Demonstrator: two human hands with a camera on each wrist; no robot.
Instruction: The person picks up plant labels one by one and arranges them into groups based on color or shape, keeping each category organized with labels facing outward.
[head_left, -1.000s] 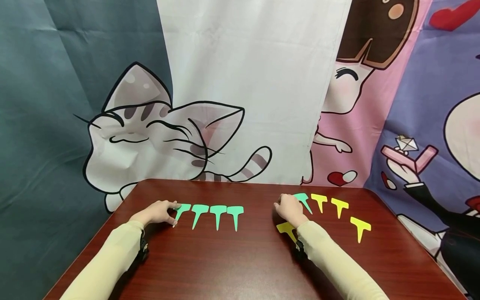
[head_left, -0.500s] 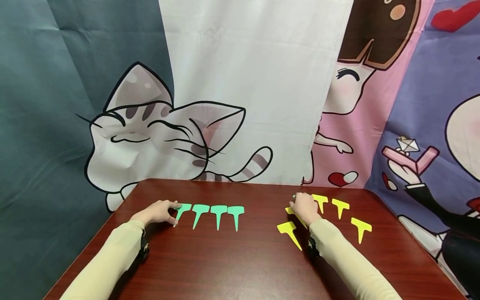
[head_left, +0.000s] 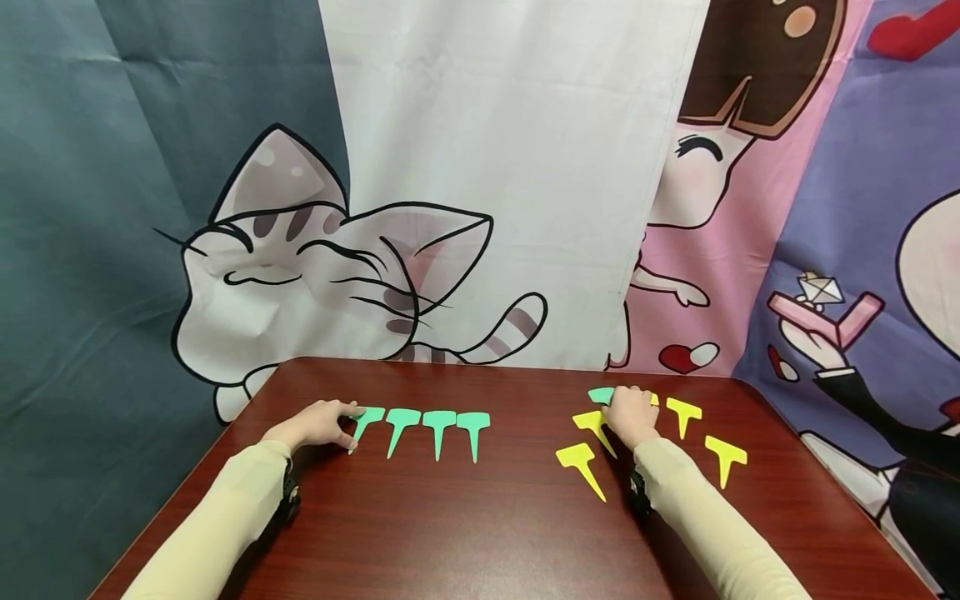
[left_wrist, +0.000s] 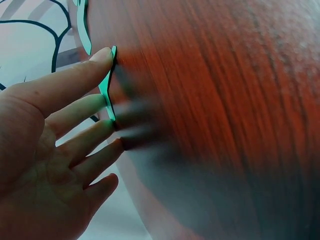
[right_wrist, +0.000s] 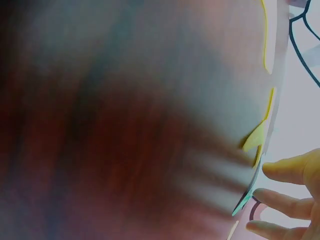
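Green tags, flat and T-shaped, lie four in a row on the left part of the tabletop, stems toward the person. The left hand touches the leftmost, thumb at its stem, fingers spread and fairly straight against its head. The right hand is across the tabletop, its fingers apart and extended, with nothing seen in their grip. It partly hides another green tag on its left and a yellow tag on its right. Two more yellow tags lie left of the right sleeve, two others to its right.
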